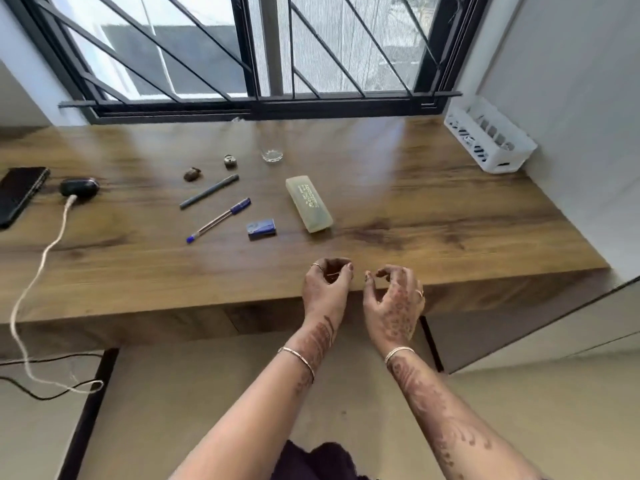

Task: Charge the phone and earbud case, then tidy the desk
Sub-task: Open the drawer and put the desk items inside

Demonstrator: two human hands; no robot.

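1. Nearer than the pencil case, over the front edge of the desk, both hands hover side by side without touching each other.
2. The left hand lies straight in front of the pencil case, its fingers curled inward toward the thumb; I cannot tell whether they pinch something small.
3. The right hand sits nearer and to the right of the pencil case, fingers loosely curled and narrow, holding nothing.
4. A small blue box lies just left of the pencil case's near end.
5. A blue pen lies further left of the pencil case, slanted, with a grey pen beyond it at a similar slant.
6. Far left of the pencil case sits the earbud case, with a white cable plugged into its near side and trailing off the desk to the floor.
7. The phone lies just left of the earbud case, at the picture's edge.
8. Beyond and left of the pencil case sit a small brown object, a padlock and a glass dish.
9. Well right of the pencil case and further back, a white basket stands against the wall.
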